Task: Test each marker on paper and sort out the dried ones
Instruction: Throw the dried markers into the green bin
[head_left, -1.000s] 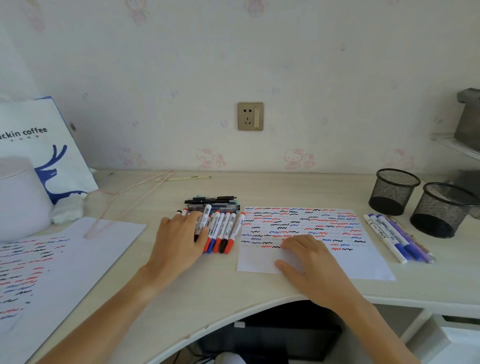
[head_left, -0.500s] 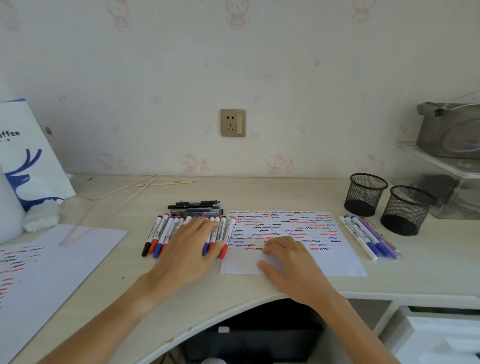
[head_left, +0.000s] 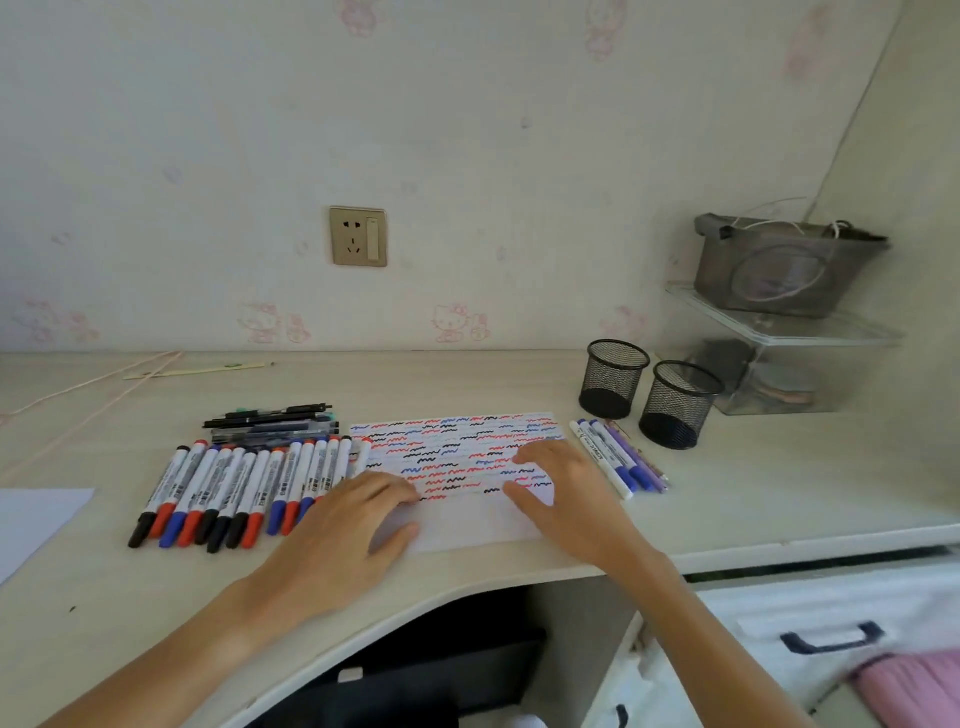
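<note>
Head view, paper: we see the test sheet (head_left: 457, 457) lying flat on the bench (head_left: 753, 499), its far two-thirds filled with rows of red, blue and black squiggles, the near strip bare.
Head view, left hand: the left hand (head_left: 345, 535) rests on the sheet's near left corner, fingers straight and spread, gripping nothing.
Head view, right hand: the right hand (head_left: 563, 493) presses flat on the right part of the sheet, fingers relaxed, likewise holding nothing.
Head view, main markers: a row of capped markers (head_left: 244, 488) lies side by side just left of the sheet, red, blue and black caps toward us.
Head view, other pens: a small stack of dark pens (head_left: 272, 422) lies just beyond that row; a few blue and purple markers (head_left: 615, 460) lie to the right of the sheet.
Head view, mesh cups: two black mesh cups (head_left: 649, 395) stand far right, possibly empty, though we cannot see fully inside.
Progress: we judge much testing done, given the crowded sheet; the right-hand group may be a sorted set, the left row perhaps still waiting.
Next: we judge a marker must be picked up and uncapped.
</note>
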